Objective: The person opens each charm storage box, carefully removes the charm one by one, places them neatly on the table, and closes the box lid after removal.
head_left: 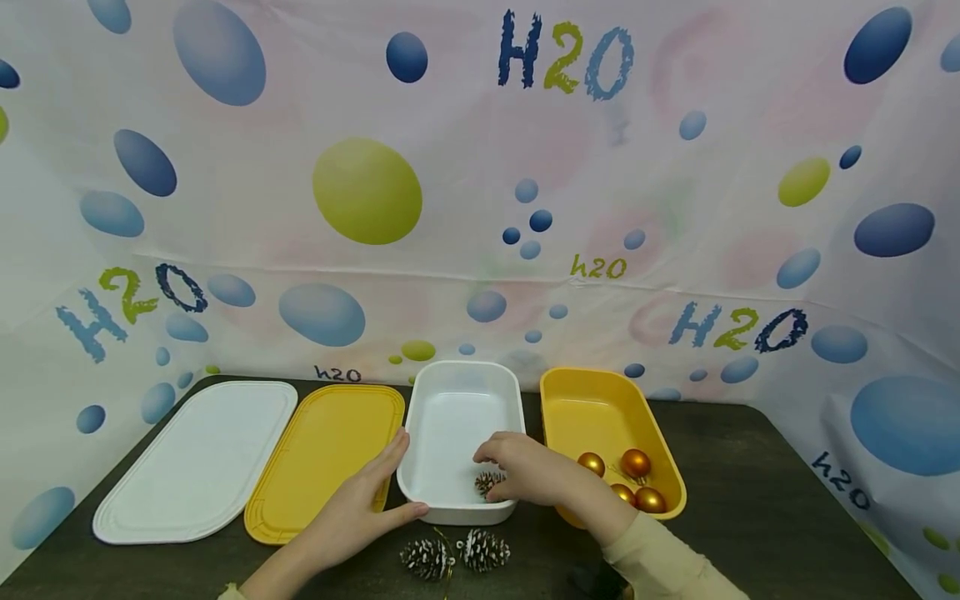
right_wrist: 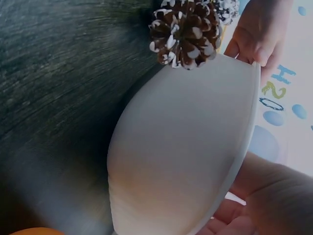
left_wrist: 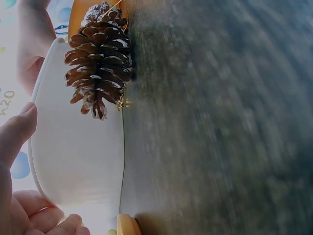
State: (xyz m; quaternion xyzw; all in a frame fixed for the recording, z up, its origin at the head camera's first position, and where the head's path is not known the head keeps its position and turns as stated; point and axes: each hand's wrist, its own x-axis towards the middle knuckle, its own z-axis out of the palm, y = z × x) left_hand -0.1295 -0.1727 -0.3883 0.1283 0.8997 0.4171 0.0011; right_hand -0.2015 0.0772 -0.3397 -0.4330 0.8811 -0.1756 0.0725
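Observation:
A white rectangular container [head_left: 459, 515] stands at the middle of the dark table. My left hand [head_left: 356, 508] rests against its left side, fingers extended along the wall and thumb at the front rim. Inside the container, near its front right corner, lies a small pine cone [head_left: 489, 483]. My right hand [head_left: 536, 471] reaches in over the right rim, thumb beside the cone and bent forefinger a little above it. Two white-tipped pine cones, a left one [head_left: 426, 558] and a right one [head_left: 483, 550], lie before the container. The container wall hides the right fingertips in the right wrist view.
To the right stands a yellow container [head_left: 592, 400] holding several gold balls [head_left: 635, 463]. At the left lie a yellow lid [head_left: 330, 454] and a white lid [head_left: 198, 467]. A printed cloth [head_left: 600, 167] hangs behind the table [head_left: 772, 508].

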